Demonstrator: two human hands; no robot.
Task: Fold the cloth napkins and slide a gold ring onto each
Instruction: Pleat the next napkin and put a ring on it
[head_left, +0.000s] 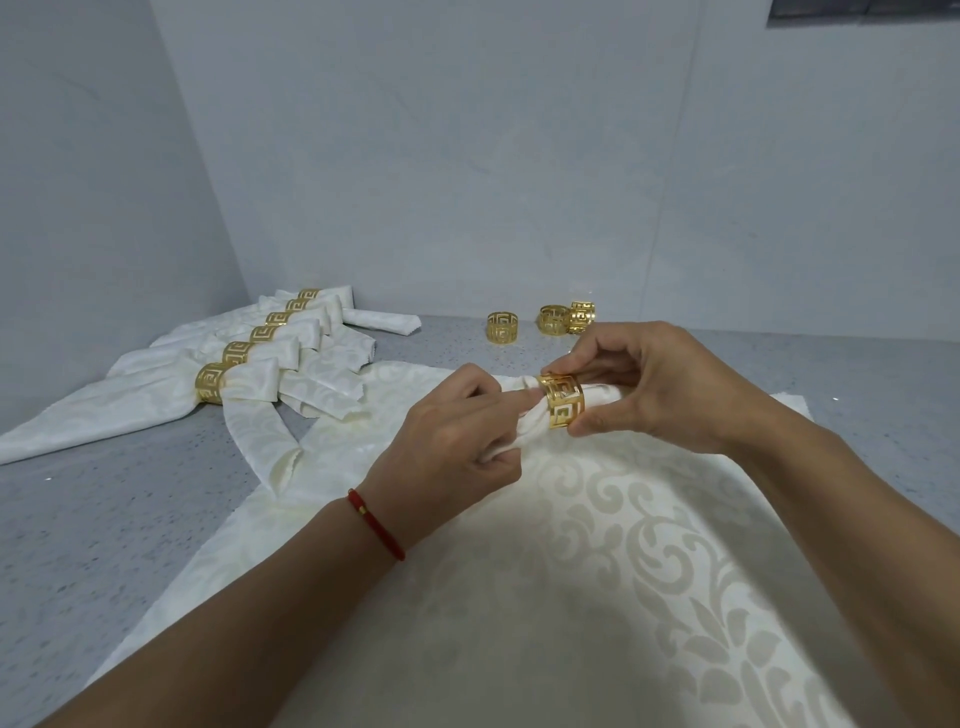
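Two hands: both work at one rolled napkin (530, 431) above the counter's middle.
Surface: grey speckled counter (104, 519), set into a corner of pale grey walls (467, 156).
Underlay: cream damask cloth (597, 571) spread flat under the hands and forearms.
Left hand (447, 441): fingers curled round the napkin's gathered end, gripping it; red cord bracelet (376, 522) on the wrist.
Right hand (654, 384): thumb and fingers pinch the gold ring (562, 400) from its right side.
Ring position: around the rolled napkin, between the two hands, just right of the left fingertips.
Finished napkins (249, 364): six visible with rings, fanned in a row at far left.
Spare rings (540, 322): three stand near the back wall, apart from the hands.
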